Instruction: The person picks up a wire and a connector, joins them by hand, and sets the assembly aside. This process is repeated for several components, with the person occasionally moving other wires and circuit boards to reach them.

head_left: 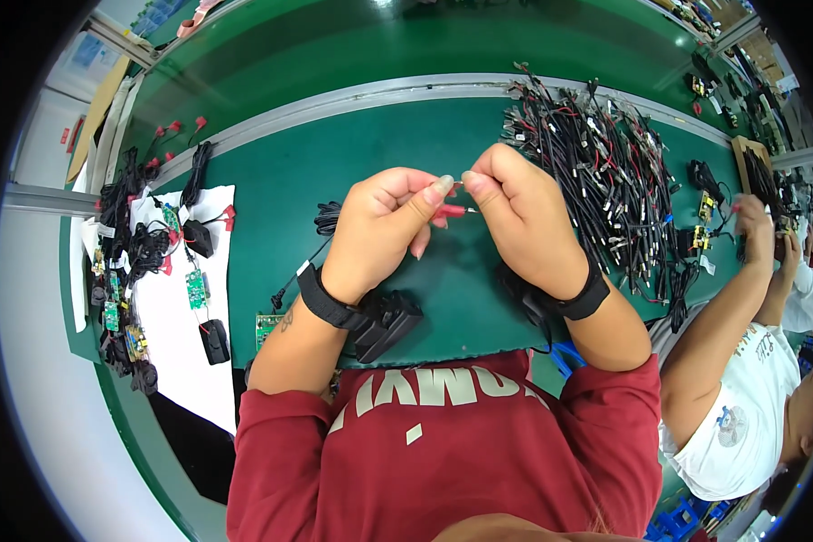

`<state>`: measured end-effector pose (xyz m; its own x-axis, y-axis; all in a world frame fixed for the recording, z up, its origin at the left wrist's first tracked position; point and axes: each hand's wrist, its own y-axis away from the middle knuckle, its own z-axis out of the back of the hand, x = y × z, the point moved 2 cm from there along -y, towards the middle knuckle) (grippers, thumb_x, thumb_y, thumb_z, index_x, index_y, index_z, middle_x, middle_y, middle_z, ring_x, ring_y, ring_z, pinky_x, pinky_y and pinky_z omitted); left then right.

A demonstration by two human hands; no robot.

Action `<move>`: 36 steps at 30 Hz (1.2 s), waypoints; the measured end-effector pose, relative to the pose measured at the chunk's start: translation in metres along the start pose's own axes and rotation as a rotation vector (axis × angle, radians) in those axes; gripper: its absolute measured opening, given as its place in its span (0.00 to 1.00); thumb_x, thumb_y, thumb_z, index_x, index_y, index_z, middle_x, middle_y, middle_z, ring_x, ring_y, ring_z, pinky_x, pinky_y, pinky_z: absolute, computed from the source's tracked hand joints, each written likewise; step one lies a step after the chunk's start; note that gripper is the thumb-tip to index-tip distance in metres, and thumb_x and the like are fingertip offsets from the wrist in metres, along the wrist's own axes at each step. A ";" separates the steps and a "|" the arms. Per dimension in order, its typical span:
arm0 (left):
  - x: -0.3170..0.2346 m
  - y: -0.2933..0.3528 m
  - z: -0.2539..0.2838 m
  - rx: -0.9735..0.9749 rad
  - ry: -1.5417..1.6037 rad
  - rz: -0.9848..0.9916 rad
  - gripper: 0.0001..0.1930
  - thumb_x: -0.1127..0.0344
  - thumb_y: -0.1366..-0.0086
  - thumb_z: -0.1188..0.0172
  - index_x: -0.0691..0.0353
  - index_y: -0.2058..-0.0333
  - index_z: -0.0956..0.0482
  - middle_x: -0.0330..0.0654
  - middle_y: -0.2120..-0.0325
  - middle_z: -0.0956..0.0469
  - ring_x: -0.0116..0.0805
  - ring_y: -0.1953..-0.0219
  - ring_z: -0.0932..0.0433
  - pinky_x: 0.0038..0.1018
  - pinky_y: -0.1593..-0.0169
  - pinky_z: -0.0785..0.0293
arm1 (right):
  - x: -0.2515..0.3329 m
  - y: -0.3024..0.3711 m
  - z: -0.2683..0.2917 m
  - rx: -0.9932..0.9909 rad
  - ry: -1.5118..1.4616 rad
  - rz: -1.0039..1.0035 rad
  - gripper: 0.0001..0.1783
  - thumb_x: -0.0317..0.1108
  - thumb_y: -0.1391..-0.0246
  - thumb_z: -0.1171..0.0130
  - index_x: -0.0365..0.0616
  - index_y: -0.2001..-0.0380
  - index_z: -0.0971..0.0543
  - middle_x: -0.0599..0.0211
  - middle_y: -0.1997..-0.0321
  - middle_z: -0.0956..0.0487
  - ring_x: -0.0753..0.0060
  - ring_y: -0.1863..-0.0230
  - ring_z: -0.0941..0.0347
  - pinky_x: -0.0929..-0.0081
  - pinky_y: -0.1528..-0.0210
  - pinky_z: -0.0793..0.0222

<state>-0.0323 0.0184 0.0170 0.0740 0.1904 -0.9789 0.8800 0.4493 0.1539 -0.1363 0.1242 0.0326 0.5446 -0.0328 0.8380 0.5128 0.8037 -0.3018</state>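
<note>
My left hand is closed in a pinch, thumb against fingers, over the middle of the green bench. It holds a red wire piece, whose thin metal tip points right, below the fingertips. Close beside it, my right hand is also pinched, with thumb and forefinger meeting on a short thin reddish strand between the two hands. Whether the strand and the red piece are joined is hidden by the fingers. Both wrists wear black straps with dark boxes beneath. A coiled black cable lies behind my left wrist.
A big pile of black cables with red wires covers the bench's back right. On the left, white paper carries green circuit boards, black adapters and cables. Another green board sits near my left forearm. A co-worker works at right.
</note>
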 end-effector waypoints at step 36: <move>-0.061 0.136 0.079 0.086 -0.501 0.314 0.16 0.66 0.43 0.51 0.65 0.57 0.36 0.50 0.76 0.28 0.40 0.72 0.27 0.27 0.67 0.32 | 0.103 -0.177 0.091 0.226 0.131 0.156 0.10 0.40 0.47 0.53 0.46 0.72 0.28 0.86 0.83 0.42 0.94 0.85 0.53 0.91 0.84 0.62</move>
<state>0.1200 -0.0008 0.0870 0.5309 -0.1419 -0.8355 0.8134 0.3618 0.4555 -0.2315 0.0322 0.2133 0.6938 0.0368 0.7193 0.2636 0.9164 -0.3011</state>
